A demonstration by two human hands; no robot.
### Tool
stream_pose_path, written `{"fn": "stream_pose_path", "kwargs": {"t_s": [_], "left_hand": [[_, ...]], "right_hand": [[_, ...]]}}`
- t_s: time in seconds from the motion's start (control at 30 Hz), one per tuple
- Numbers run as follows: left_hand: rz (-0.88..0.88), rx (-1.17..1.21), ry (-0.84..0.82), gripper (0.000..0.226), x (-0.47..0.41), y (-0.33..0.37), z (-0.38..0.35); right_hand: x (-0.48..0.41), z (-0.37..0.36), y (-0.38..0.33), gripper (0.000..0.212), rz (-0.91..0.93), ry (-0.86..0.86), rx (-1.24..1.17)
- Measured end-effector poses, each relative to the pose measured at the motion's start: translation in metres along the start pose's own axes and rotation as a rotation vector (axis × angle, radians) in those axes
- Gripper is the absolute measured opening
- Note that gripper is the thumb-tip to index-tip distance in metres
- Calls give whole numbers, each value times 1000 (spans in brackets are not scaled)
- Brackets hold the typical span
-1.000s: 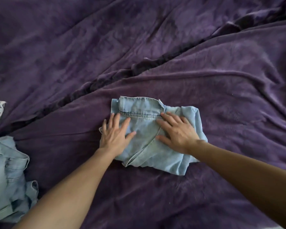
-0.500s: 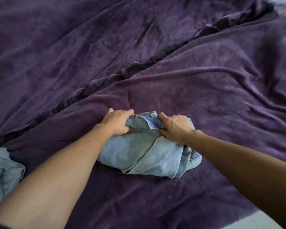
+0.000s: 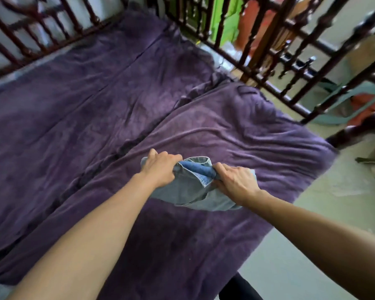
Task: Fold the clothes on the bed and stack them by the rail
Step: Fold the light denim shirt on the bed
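Both hands, left [image 3: 159, 168] and right [image 3: 236, 184], curl their fingers round the folded jeans [image 3: 191, 189] above the bed [image 3: 95, 105], well short of the rail [image 3: 258, 68].

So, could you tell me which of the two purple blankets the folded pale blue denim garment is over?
The right purple blanket, which reaches the bed's edge by the dark wooden side rail; the left purple blanket lies beyond the seam.

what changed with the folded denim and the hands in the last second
Both hands lay flat on the folded denim a second ago. Since then the left hand and right hand have curled round its far edge and grip it, apparently raising it off the purple blanket. The view has tilted up, so the rail now shows. The denim stays folded.
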State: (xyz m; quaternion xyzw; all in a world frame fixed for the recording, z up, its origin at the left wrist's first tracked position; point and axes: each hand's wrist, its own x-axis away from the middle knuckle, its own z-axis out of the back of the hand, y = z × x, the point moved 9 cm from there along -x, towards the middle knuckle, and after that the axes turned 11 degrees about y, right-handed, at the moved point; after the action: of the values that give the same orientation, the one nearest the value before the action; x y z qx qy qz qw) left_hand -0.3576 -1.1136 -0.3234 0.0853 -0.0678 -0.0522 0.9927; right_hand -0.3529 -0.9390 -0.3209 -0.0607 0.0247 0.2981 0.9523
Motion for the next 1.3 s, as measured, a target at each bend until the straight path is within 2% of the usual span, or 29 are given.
{"fn": "stream_pose_path", "kwargs": {"t_s": [0.13, 0.27, 0.43, 0.6, 0.67, 0.73, 0.83, 0.9, 0.97, 1.0, 1.07, 1.17, 1.3], "left_hand": [[-122, -26, 103, 23, -56, 80, 52], [-223, -63, 67, 21, -124, 153, 69], [-329, -166, -7, 18, -222, 224, 51], [-315, -200, -197, 17, -330, 274, 6], [-281, -172, -157, 36, -369, 289, -12], [-244, -170, -30, 56, -394, 294, -27], [-117, -136, 118, 62, -393, 275, -53], [-75, -119, 121, 58, -374, 261, -78], [-48, -91, 48, 58, -355, 250, -108], [-30, -74, -12, 60, -348, 245, -124], [2, -49, -135, 63, -336, 239, -154], [15, -40, -211, 66, -330, 236, -187], [24, -53, -216, 67, -332, 236, -210]], "right_hand": [[1, 55, 79, 27, -103, 83, 95], [8, 82, 164, 32, -250, 151, 85], [4, 62, 262, 32, -377, 172, -9], [-19, 19, 363, 35, -493, 128, -150], [-26, 1, 405, 38, -545, 101, -161], [-29, -22, 443, 39, -610, 0, -130], [-28, -40, 484, 39, -719, -91, -125], [-33, -32, 482, 42, -609, 67, -73], [-35, -23, 447, 46, -345, 242, -32], [-31, -29, 427, 50, -211, 249, -43], [-21, -62, 411, 64, -75, 59, -38], [-3, -122, 433, 80, -101, -280, 73], [1, -161, 445, 83, -113, -339, 110]]}}
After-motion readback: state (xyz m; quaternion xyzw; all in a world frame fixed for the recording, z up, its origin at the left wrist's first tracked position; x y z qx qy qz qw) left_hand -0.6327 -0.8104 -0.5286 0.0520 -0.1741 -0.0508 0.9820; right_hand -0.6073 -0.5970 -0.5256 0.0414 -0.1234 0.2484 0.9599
